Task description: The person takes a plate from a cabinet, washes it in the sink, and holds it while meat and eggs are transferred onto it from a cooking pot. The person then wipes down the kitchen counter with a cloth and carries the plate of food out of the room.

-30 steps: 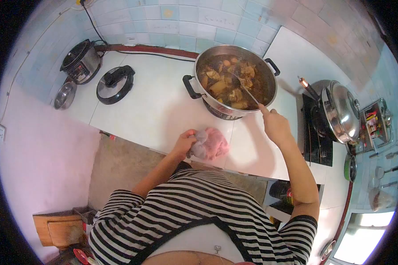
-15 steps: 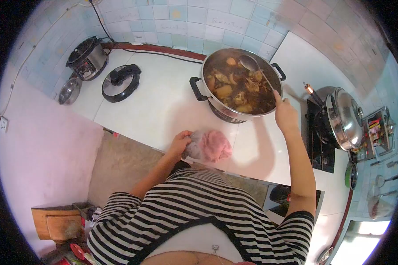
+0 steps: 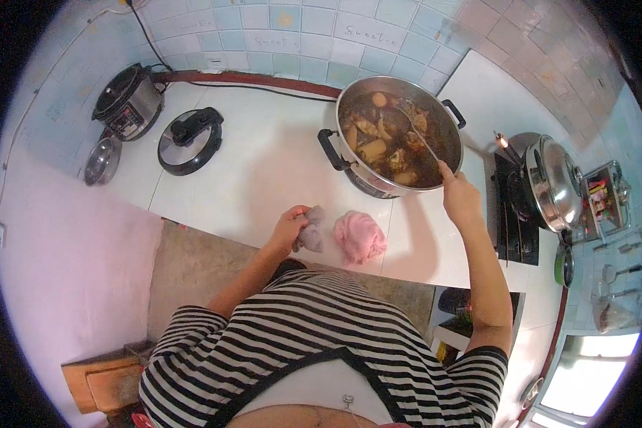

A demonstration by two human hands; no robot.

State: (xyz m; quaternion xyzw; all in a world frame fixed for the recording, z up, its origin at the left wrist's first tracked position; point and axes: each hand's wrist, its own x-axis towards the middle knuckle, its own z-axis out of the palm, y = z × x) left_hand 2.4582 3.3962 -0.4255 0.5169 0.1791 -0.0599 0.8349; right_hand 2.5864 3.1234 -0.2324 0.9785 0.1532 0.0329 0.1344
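Observation:
My right hand (image 3: 461, 194) is closed round the handle of a ladle (image 3: 425, 144) at the near right rim of a large two-handled pot (image 3: 344, 158). The ladle's head dips into dark broth, partly hidden by it, among chunks of food (image 3: 373, 150). My left hand (image 3: 287, 230) grips a crumpled grey cloth (image 3: 311, 232) near the counter's front edge. Just right of that cloth, a bunched pink cloth (image 3: 362, 237) lies on the white counter (image 3: 264, 171), with a gap between the two.
An electric cooker (image 3: 130, 103) stands at the far left beside a metal bowl (image 3: 103, 162) and a cooker lid (image 3: 190, 141). To the right, a lidded wok (image 3: 553, 182) sits on a black stove (image 3: 515, 239). Behind the pot rises a tiled wall (image 3: 292, 39).
The grey cloth in my left hand has come away from the pink cloth, which now lies apart. The ladle's head, above the broth earlier, has sunk into it.

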